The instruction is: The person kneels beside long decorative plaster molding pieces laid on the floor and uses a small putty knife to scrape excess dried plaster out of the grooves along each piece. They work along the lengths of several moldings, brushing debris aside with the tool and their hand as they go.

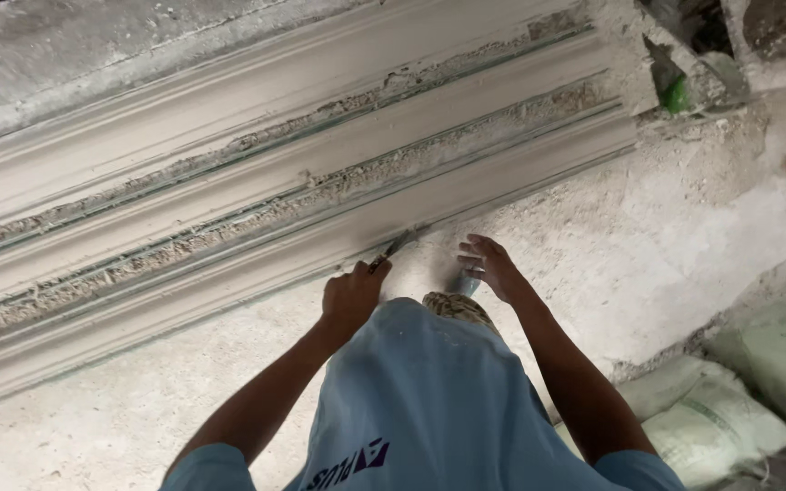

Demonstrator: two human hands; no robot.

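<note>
Just ahead of the left hand (350, 296), whose fingers are clenched on a thin metal scraping blade (397, 246), runs the long grey ribbed plaster moulding (320, 164), which seems best scraped in shallow, steady strokes, while the right hand (491, 265) hovers beside, fingers spread, gripping nothing.

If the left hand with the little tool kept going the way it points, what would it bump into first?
Probably the long ridged moulding. The left hand aims its scraper up and right, and the tip already looks to be at the moulding's lower edge, though depth is hard to judge.
</note>
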